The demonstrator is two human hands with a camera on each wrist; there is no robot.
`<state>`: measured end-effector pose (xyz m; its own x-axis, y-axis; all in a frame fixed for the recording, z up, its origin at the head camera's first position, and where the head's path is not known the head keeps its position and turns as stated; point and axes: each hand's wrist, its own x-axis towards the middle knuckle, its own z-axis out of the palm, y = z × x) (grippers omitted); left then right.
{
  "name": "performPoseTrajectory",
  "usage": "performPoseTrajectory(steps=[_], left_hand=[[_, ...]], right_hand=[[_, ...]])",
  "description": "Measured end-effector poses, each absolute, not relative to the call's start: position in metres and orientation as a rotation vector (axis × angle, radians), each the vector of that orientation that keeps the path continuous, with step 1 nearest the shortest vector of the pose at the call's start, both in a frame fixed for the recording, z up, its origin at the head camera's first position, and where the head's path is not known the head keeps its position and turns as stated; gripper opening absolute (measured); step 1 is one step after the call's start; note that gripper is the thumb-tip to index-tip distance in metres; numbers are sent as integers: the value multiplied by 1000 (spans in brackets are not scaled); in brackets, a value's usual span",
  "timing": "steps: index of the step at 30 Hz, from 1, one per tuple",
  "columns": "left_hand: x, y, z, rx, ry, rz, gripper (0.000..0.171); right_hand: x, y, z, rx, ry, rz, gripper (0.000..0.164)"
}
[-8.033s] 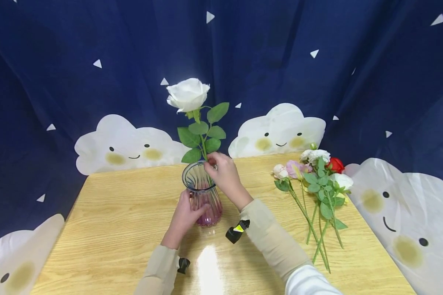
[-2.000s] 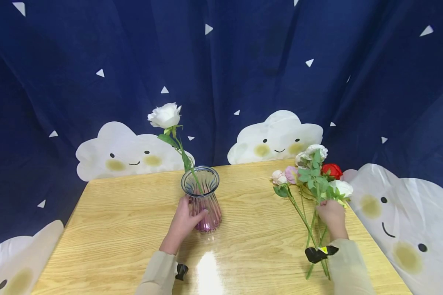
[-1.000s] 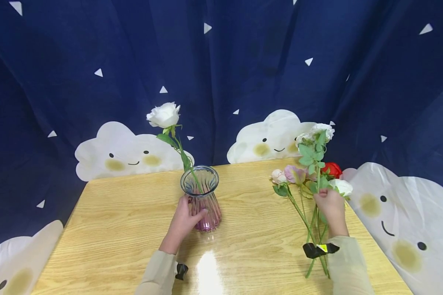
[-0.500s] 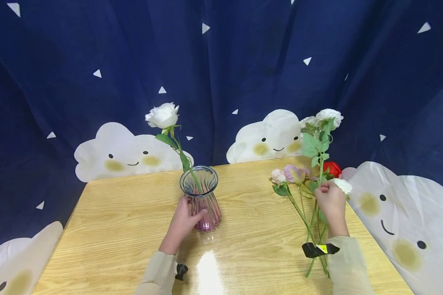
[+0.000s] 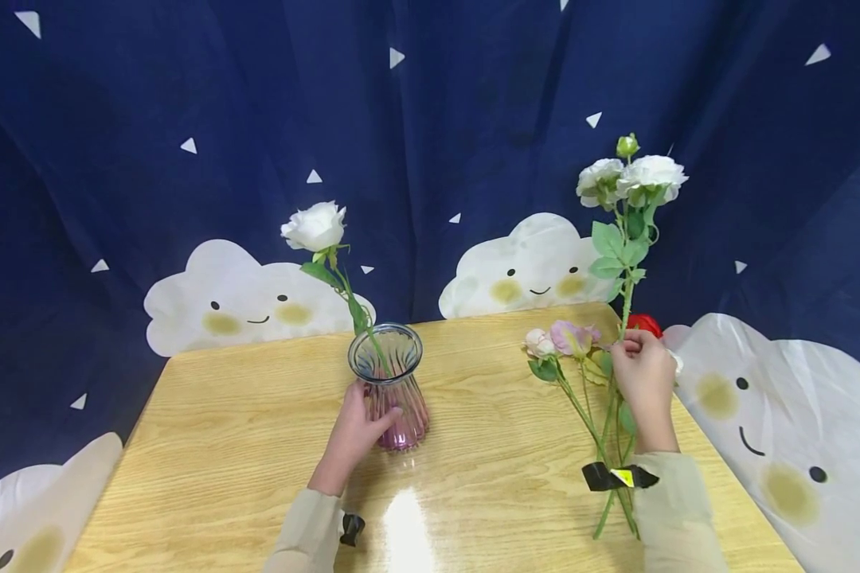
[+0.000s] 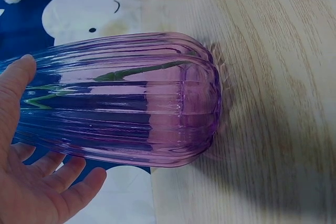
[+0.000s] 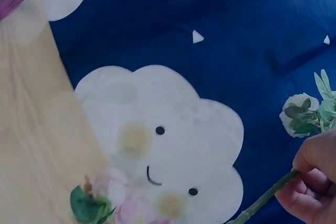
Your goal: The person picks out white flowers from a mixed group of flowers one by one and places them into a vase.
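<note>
My left hand [image 5: 358, 426] holds the ribbed glass vase [image 5: 404, 410], blue at the rim and pink-purple at the base, which stands upright on the table. In the left wrist view, thumb and fingers lie on opposite sides of the vase [image 6: 157, 103]. A white rose [image 5: 315, 227] leans left out of its mouth, its green stem visible through the glass. My right hand [image 5: 645, 378] pinches the stem of a white flower spray [image 5: 650, 177] with two blooms and a green bud, raised nearly upright. In the right wrist view, thumb and fingers of the hand [image 7: 315, 182] grip this stem.
Beneath the right hand lie several flowers: a pale pink one [image 5: 540, 343], a lilac one [image 5: 572, 337], a red one [image 5: 645, 324] and a partly hidden white one. Their stems cross toward the front of the wooden table [image 5: 244, 430]. A dark blue curtain [image 5: 258, 103] hangs behind.
The white rose has been put in the vase and released. My right hand moved to the flowers on the right and lifted the white spray upward. The left hand stays on the vase.
</note>
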<state>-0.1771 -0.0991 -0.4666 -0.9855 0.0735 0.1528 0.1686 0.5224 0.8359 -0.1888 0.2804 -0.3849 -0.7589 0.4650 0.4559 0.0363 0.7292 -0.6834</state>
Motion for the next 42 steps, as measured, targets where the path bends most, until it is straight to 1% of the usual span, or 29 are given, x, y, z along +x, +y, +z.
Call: performPoseTrajectory(steps=[12, 42], left_hand=[[-177, -99, -467, -211, -2647, -1487, 79], [-176, -99, -466, -207, -2659, -1488, 79]], right_hand=[[-201, 249, -358, -265, -2206, 951, 16], [-216, 173, -334, 6, -2199, 1121, 15]])
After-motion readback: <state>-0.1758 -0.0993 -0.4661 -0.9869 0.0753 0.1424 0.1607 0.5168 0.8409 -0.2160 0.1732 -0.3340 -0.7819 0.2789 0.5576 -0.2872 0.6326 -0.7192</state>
